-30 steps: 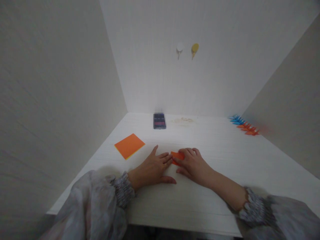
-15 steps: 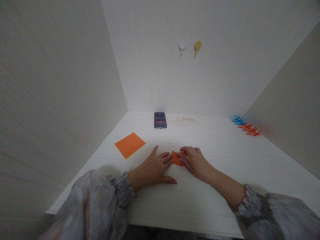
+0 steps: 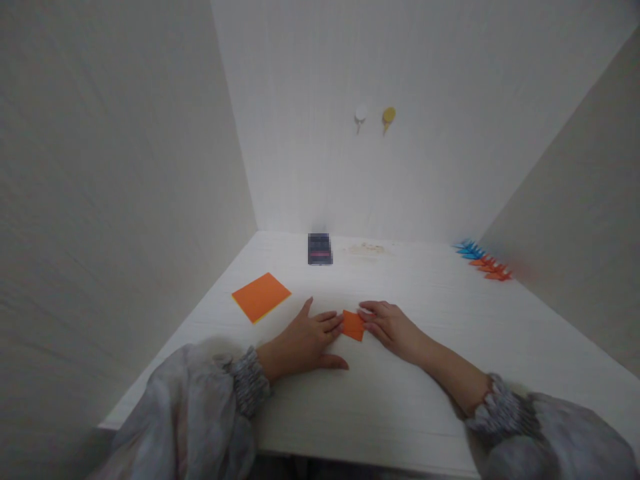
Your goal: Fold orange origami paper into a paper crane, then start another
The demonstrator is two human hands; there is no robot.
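A small folded piece of orange origami paper (image 3: 353,325) lies on the white table between my hands. My left hand (image 3: 309,339) rests flat with its fingers stretched and thumb apart, its fingertips touching the paper's left edge. On the right side, my right hand (image 3: 393,331) has its curled fingers and thumb at the paper's edge and grips it there. Those fingers hide part of that side. To the left of my left hand lies a stack of square orange sheets (image 3: 261,297), with a thin yellow edge showing.
A dark pixelated object (image 3: 320,249) stands by the back wall. Several folded blue paper figures (image 3: 470,250) and orange paper figures (image 3: 493,268) line the right wall. A white hook (image 3: 361,113) and a yellow hook (image 3: 389,115) are on the back wall. Panels enclose both sides.
The view has tilted up a little, so the scene sits lower. My right fingers have shifted slightly on the folded paper, and more of its surface shows.
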